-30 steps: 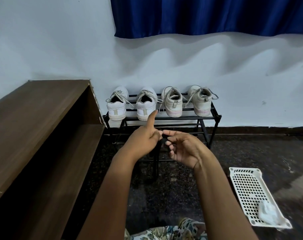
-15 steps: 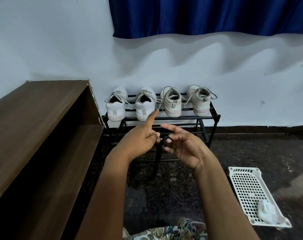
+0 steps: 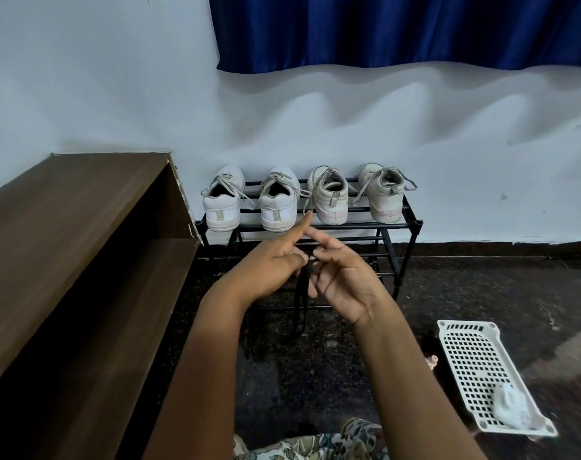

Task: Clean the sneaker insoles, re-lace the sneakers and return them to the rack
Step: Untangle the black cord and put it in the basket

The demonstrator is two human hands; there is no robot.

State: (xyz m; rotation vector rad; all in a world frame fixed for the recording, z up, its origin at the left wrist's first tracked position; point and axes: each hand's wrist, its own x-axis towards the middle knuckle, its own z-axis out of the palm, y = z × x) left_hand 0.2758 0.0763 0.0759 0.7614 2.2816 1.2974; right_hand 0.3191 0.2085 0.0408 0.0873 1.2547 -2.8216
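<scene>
Four white sneakers stand heels toward me on the top shelf of a black metal rack (image 3: 412, 224): a plain white pair (image 3: 221, 210) (image 3: 277, 210) at the left and a pair with pink-edged soles (image 3: 330, 204) (image 3: 385, 200) at the right, laces loose. My left hand (image 3: 269, 267) and my right hand (image 3: 345, 280) meet in front of the rack's lower shelves. Between them they pinch a thin dark strand (image 3: 299, 303) that hangs down toward the floor. My left index finger points up at the sneakers. What the strand is cannot be told.
A brown wooden shelf unit (image 3: 83, 210) runs along the left. A white perforated tray (image 3: 475, 366) lies on the dark floor at the right with a crumpled white cloth (image 3: 511, 406) in it. A blue curtain (image 3: 382, 28) hangs above on the white wall.
Both hands stay together in front of the rack. The right hand's fingers have spread and its index finger now stretches toward the left hand. The sneakers have not moved.
</scene>
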